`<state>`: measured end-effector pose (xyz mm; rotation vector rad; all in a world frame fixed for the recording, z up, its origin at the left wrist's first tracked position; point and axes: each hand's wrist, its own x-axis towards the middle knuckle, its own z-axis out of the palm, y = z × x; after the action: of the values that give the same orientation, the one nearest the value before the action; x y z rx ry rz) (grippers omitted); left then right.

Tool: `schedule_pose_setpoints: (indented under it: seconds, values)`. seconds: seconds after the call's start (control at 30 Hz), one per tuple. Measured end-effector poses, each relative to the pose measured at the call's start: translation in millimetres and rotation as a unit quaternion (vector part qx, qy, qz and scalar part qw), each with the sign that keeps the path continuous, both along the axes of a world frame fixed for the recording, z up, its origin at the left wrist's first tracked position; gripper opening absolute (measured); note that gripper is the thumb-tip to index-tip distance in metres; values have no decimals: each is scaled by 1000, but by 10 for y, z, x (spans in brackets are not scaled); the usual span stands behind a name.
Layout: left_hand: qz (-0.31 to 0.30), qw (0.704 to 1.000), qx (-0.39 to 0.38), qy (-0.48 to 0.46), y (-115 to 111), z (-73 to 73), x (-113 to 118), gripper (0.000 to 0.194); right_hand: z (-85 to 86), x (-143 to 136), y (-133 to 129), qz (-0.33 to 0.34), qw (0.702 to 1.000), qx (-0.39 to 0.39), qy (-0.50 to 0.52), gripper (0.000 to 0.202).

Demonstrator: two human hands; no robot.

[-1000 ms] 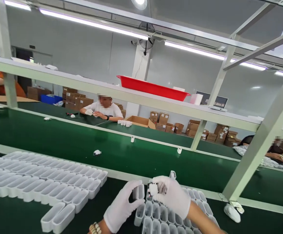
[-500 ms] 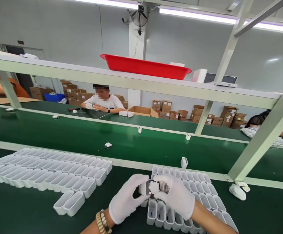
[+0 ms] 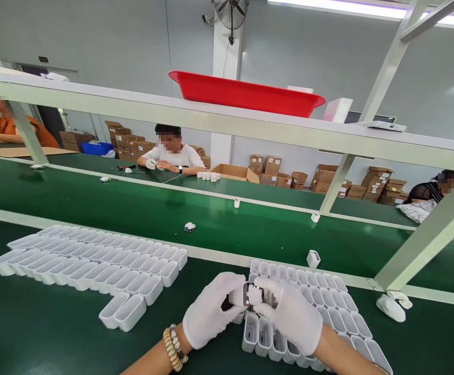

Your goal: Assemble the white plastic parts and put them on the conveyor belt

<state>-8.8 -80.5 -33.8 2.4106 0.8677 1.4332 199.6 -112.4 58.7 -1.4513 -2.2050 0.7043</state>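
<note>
Both of my hands wear white gloves and meet low in the middle of the view. My left hand (image 3: pixel 211 315) grips a small white plastic shell (image 3: pixel 237 296). My right hand (image 3: pixel 291 315) pinches a small white and dark insert (image 3: pixel 258 296) against the open end of that shell. Under my hands stands a block of white open-topped shells (image 3: pixel 320 299) set upright in rows on the green bench. A beaded bracelet (image 3: pixel 174 348) sits on my left wrist.
A larger block of white shells (image 3: pixel 94 260) lies at left. One loose shell (image 3: pixel 313 258) stands on the rail ahead and a small part (image 3: pixel 189 227) lies on the green conveyor. A crumpled glove (image 3: pixel 391 307) lies at right. A red tray (image 3: pixel 246 94) rests on the overhead shelf. Other people sit across.
My head has tipped down, so the bench shows more. My hands came together: the insert in my right hand now meets the shell in my left hand, lifted off the rows.
</note>
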Motion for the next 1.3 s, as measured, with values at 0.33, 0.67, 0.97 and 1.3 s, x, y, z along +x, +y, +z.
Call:
schedule_pose_setpoints:
  seconds: [0.33,0.67,0.97,1.3]
  values:
    - [-5,1000,17,-1,2,5,-8,51,-49,-5,20,2,1000,-6,-23,35]
    - [5,1000,8,11,-27,30,3,53,39,-95,-49,11,997,32,-69,16]
    - [5,999,33,10,-52,28,3,56,13,-90,-61,-4,995,9,-95,32]
    - [-4,999,24,-29,-86,35,46,52,35,-80,-33,-3,998,-47,-32,58]
